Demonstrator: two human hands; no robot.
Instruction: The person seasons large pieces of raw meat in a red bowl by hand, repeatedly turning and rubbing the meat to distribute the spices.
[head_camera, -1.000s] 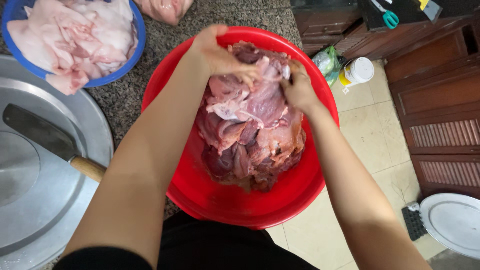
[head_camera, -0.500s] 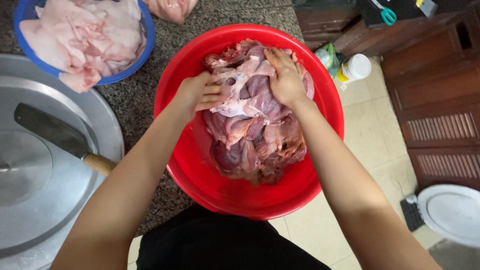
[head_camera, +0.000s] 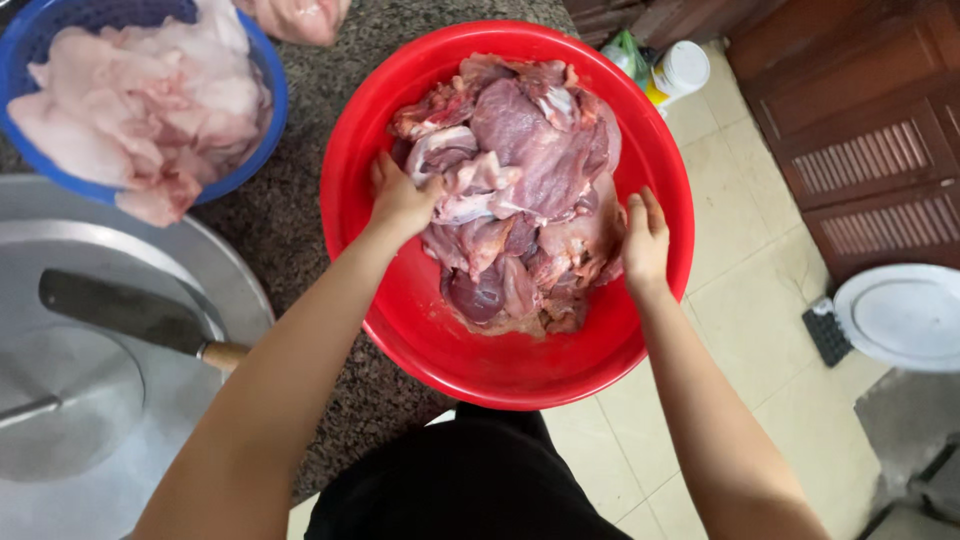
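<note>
Meat is lying piled in a red basin that is sitting on the desk's right edge, partly overhanging the floor. The left hand is pressing into the pile's left side, fingers curled around a pale strip. The right hand is lying flat and open against the pile's right side, gripping nothing. I judge the meat is being turned or worked by hand; the next move is calling for both hands to dig under it. A blue basket of pale pieces is sitting at the desk's far left. A white-lidded jar with a yellow body is standing on the floor beyond the basin.
</note>
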